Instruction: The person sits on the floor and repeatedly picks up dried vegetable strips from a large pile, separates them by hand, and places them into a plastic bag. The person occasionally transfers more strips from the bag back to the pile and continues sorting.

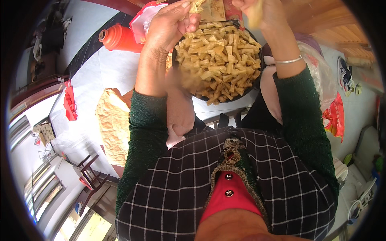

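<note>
My left hand (169, 28) is raised at the top of the head view, its fingers closed on a pale yellow, crinkled piece (196, 5). My right hand (267, 20), with a silver bangle on its wrist, is up at the top right, fingers closed round a pale yellow piece (255, 14) smeared by motion. Below and between them a dark round pan (261, 66) sits heaped with many knotted, pale brown-yellow pieces (221, 60). Behind the pan lies a tan board or sheet (213, 10).
At the left are a red jug (120, 37), a red-rimmed tub (140, 20), crumpled brown paper (112, 124) and a red bag (70, 102). At the right are a plastic bag (321, 84), a red bag (335, 114) and shoes (345, 76). A dark chair (90, 176) stands lower left.
</note>
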A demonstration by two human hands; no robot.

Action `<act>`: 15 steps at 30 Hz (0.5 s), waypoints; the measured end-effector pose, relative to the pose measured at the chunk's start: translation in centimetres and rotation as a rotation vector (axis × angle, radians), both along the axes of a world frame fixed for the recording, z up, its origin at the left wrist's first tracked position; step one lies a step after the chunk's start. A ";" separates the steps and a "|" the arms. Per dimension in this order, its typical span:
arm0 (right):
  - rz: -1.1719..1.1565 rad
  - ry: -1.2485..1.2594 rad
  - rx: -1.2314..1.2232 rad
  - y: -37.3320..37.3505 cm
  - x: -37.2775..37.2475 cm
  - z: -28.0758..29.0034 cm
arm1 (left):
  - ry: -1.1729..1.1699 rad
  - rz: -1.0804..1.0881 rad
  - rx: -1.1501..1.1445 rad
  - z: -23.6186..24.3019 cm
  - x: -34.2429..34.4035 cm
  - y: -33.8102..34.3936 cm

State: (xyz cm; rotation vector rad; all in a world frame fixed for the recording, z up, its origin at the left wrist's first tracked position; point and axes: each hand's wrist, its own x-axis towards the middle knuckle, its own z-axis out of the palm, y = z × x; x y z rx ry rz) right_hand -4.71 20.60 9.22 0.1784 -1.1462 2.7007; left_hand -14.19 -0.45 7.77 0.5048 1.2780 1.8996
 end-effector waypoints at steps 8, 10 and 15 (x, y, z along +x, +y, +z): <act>-0.279 0.001 -0.204 1.6 -0.7 -1.6 | 0.223 -0.082 -0.415 1.1 3.2 0.8; -0.257 0.002 -0.293 2.3 -0.9 -2.0 | 0.176 -0.103 -0.532 0.9 4.7 1.4; -0.218 -0.049 -0.463 2.4 -0.9 -2.2 | 0.069 -0.147 -0.423 -0.1 6.7 1.8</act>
